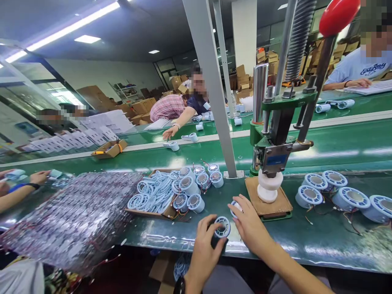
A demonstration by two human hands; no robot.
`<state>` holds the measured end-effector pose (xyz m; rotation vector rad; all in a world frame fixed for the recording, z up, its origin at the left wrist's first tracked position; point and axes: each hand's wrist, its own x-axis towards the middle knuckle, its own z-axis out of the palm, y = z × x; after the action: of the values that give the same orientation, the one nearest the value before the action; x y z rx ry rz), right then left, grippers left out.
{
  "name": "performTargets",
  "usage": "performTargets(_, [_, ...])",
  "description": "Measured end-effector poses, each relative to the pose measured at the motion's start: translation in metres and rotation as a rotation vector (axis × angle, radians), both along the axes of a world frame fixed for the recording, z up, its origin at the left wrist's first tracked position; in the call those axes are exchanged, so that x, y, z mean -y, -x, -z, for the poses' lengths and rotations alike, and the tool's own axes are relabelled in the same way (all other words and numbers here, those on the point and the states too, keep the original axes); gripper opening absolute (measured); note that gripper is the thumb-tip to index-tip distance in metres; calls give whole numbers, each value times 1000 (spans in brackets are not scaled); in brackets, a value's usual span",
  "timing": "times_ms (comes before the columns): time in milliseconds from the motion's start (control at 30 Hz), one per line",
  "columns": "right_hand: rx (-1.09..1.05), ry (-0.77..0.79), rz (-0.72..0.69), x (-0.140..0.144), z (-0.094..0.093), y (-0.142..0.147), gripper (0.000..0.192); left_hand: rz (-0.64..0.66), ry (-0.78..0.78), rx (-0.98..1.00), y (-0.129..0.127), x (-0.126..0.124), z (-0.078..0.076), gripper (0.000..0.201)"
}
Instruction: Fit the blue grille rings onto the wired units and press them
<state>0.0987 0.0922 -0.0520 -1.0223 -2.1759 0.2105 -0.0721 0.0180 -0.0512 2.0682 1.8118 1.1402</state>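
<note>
1. At the far left a co-worker's hand (39, 177) rests on the green counter (321, 241), beside a large heap of bagged parts (73, 216) with thin red wires trailing from it.
2. A shallow cardboard tray (147, 212) holds pale blue rings (153, 196) and a cluster of round fan units (196, 185), their metal faces turned up.
3. The left hand (206, 245) is closed around a dark part at the counter's near edge, with a round fan grille (222, 227) on top; its flat face points up and a little away, so its short axis is near upright.
4. The right hand (249, 222) lies just right of it, fingers curled over a second white ring (235, 207) on the counter; whether it grips or only touches it is hard to tell.
5. Behind the right hand stands a manual press (275, 134) with a red knob (338, 14), its white die (268, 188) on a wooden pad (278, 204).
6. Further right, finished blue fan units (337, 192) lie wired together on the counter.
</note>
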Motion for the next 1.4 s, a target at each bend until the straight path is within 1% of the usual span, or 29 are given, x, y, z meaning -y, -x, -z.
performTargets(67, [-16, 20, -46, 15, 3, -16, 46, -39, 52, -14, 6, 0, 3, 36])
performTargets(100, [-42, 41, -52, 23, 5, -24, 48, -48, 80, -14, 8, -1, 5, 41])
performTargets(200, [-166, 119, 6, 44, 10, -39, 56, -89, 130, 34, 3, 0, 6, 44])
performTargets(267, [-236, 125, 62, 53, 14, -42, 60, -96, 113, 86, -9, 3, 0, 49])
performTargets(300, [-263, 110, 83, 57, 16, -41, 60, -59, 93, 92, -16, 4, -5, 54])
performTargets(367, [-301, 76, 117, 61, 19, -39, 61, 79, 50, 59, -33, 6, -16, 61])
performTargets(433, [-319, 57, 146, 63, 22, -37, 61, 201, 28, -2, -48, 6, -27, 64])
performTargets(500, [-323, 45, 161, 63, 24, -36, 61, 224, 26, -34, -58, 5, -33, 64])
performTargets(567, [-330, 23, 173, 64, 24, -36, 61, 191, 20, -45, -61, 4, -35, 62])
performTargets(667, [-333, -11, 178, 64, 24, -36, 61, 158, 13, -22, -60, 5, -31, 60])
performTargets(867, [-321, -6, 185, 63, 21, -36, 68, 56, 85, 140, -65, 9, -23, 66])
performTargets(1067, [-313, 5, 154, 61, 15, -35, 73, 84, 69, 220, -67, 7, -22, 70])
performTargets(1233, [-315, 53, 154, 63, 12, -35, 78, 54, 75, 268, -70, 9, -16, 70])
performTargets(1300, [-281, 79, 140, 64, 15, -37, 74, 29, 80, 300, -74, 12, -12, 70])
performTargets(1400, [-228, 106, 108, 65, 19, -40, 61, 7, 74, 371, -81, 16, -4, 70])
